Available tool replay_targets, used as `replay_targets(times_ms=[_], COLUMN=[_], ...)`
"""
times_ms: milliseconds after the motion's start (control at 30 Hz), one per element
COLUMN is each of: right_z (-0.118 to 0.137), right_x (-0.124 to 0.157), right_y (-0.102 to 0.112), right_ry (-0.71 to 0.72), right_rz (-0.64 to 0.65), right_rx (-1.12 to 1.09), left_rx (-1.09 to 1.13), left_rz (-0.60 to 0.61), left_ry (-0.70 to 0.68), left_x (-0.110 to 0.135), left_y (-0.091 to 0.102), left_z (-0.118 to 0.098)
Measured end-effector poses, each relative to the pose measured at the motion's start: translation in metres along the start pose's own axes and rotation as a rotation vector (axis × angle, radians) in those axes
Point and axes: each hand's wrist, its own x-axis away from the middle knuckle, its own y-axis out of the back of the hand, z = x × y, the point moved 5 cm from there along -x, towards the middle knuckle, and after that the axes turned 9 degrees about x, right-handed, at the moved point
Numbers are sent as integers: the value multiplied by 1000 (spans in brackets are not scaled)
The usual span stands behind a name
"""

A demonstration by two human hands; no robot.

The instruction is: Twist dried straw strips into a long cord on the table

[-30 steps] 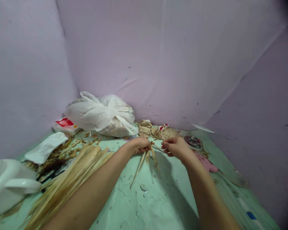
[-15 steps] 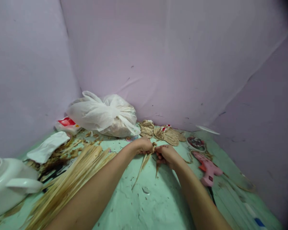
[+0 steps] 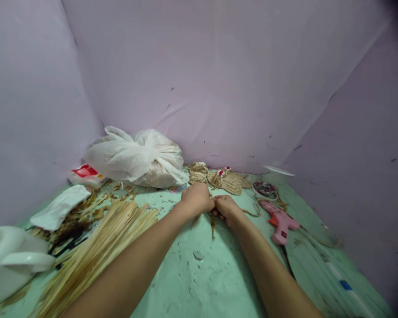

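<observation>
My left hand and my right hand meet at the middle of the pale green surface, both closed in a pinch on a few dry straw strips. The short ends of the strips hang down under my fingers. A large bundle of long straw strips lies to the left beside my left forearm.
A knotted white plastic bag of straw sits at the back. Woven straw pieces lie behind my hands. A pink glue gun lies to the right, a white teapot at far left, white paper and straw scraps nearby.
My hands have come together until they touch. The straw strips that fanned out below my left hand are now gathered short between my fingers.
</observation>
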Motion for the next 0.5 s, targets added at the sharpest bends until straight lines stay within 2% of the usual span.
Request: replay_targets(times_ms=[167, 267, 333, 400, 433, 500], right_z=[0, 0, 1, 1, 2, 2], right_x=[4, 4, 3, 1, 0, -1], right_y=[0, -1, -2, -2, -2, -1], right_ry=[29, 25, 28, 31, 32, 38], right_rz=[30, 37, 39, 47, 52, 61], right_rx=[-59, -75, -79, -77, -75, -75], left_rx=[40, 60, 183, 503, 663, 790], left_rz=[2, 63, 79, 84, 78, 115], left_ry=[-179, -186, -69, 134, 236, 325], left_x=[28, 28, 18, 5, 0, -8], left_y=[-16, -12, -1, 8, 10, 5], left_z=[-21, -20, -9, 7, 15, 22])
